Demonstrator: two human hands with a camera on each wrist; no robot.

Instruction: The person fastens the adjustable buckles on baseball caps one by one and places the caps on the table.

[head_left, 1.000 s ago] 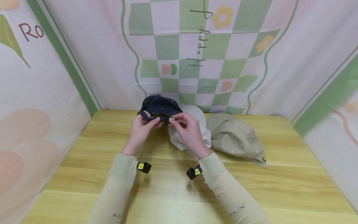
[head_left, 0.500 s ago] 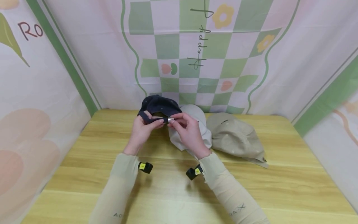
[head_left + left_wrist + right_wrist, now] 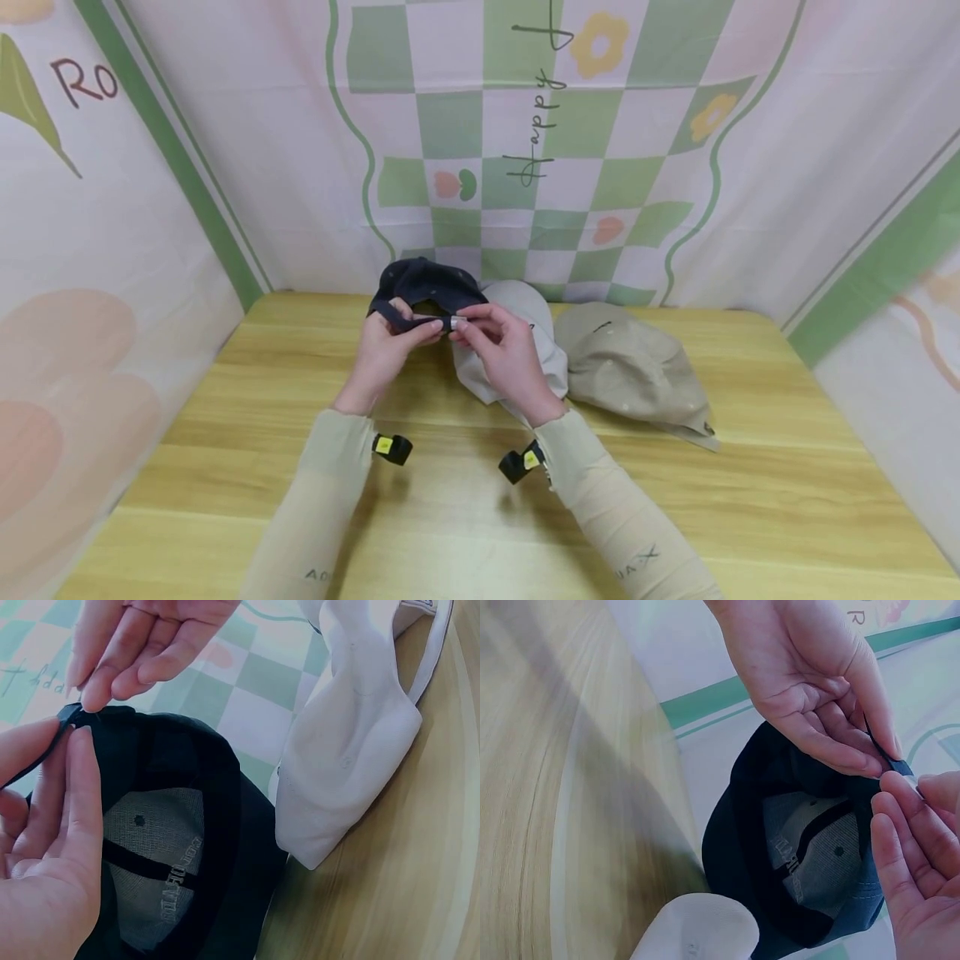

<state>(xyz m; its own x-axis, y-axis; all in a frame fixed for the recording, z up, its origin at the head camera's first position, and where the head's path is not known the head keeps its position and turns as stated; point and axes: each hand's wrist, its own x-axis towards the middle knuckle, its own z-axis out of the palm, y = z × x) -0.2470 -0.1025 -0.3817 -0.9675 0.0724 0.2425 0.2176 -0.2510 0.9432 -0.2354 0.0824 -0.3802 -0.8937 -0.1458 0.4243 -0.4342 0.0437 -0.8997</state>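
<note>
A navy baseball cap (image 3: 431, 282) is at the back left of the table, its rear opening facing me. My left hand (image 3: 381, 352) pinches the cap's dark back strap (image 3: 392, 315) near its end. The small silver buckle (image 3: 457, 322) is pinched between thumb and fingers of my right hand (image 3: 513, 357). Strap end and buckle meet between the two hands; how far the strap passes through is hidden by fingertips. The left wrist view shows the cap's grey lining (image 3: 157, 825). Beside it, partly behind my right hand, lies a light grey cap (image 3: 517, 298).
A beige cap (image 3: 630, 367) lies to the right of the light grey one on the wooden table (image 3: 450, 533). A patterned cloth backdrop (image 3: 510, 125) rises behind the table's back edge. Black wrist cameras (image 3: 393, 449) hang inward from both sleeves.
One second ago a gap separated the strap end from the buckle. My left hand has moved the strap rightward, so it now meets the buckle. My right hand has barely moved.
</note>
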